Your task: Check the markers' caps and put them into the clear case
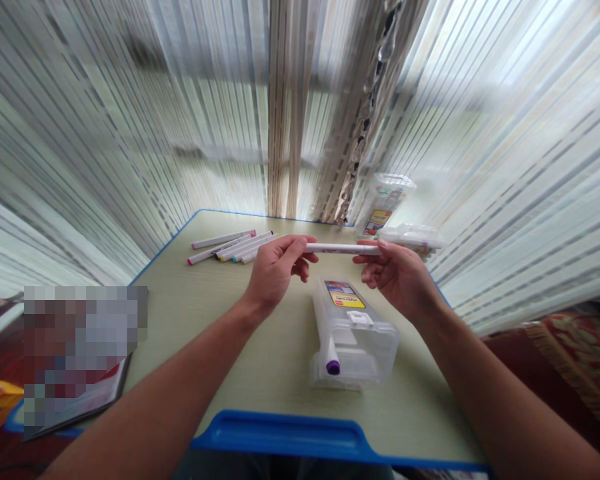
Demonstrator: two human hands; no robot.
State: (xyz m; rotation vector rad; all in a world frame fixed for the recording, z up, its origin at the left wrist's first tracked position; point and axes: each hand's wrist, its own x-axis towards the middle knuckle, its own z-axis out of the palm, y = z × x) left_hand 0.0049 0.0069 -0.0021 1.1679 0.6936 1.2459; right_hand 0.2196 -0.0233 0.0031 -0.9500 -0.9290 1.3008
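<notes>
Both hands hold one white marker (pixel 341 249) level above the table. My left hand (pixel 276 268) pinches its left end between thumb and fingers. My right hand (pixel 397 275) grips its right end, fingers curled. Below them lies a clear plastic marker case (pixel 353 333) with a yellow label, on its side; a purple-capped marker (pixel 333 358) lies inside it. A row of several white markers (pixel 230 247) with coloured ends lies at the far left of the table.
The small table (pixel 220 333) has a pale top and a blue rim with a handle slot at the near edge. Another clear case (pixel 384 203) and a clear lid (pixel 413 235) sit at the back right. Striped curtains hang behind. A dark booklet (pixel 87 403) lies left.
</notes>
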